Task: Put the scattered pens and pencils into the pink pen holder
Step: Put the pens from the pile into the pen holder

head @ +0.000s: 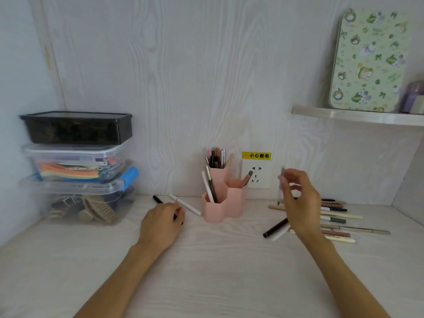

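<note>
Right hand [300,203] pinches blurred pen [280,187] upright; left hand [164,222] curls on black pen [158,199].
Tip first into pink pen holder [221,203]; pick an emptier cup.

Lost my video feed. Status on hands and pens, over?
Left hand gripping black pen on desk. Right hand raised, pinching a thin pen. Pink holder partly filled; many pens still loose on the right. Path clear.

Pale wood-grain wall panel [183,76] behind a light desk [218,271], small shelf [355,117] at right.
</note>
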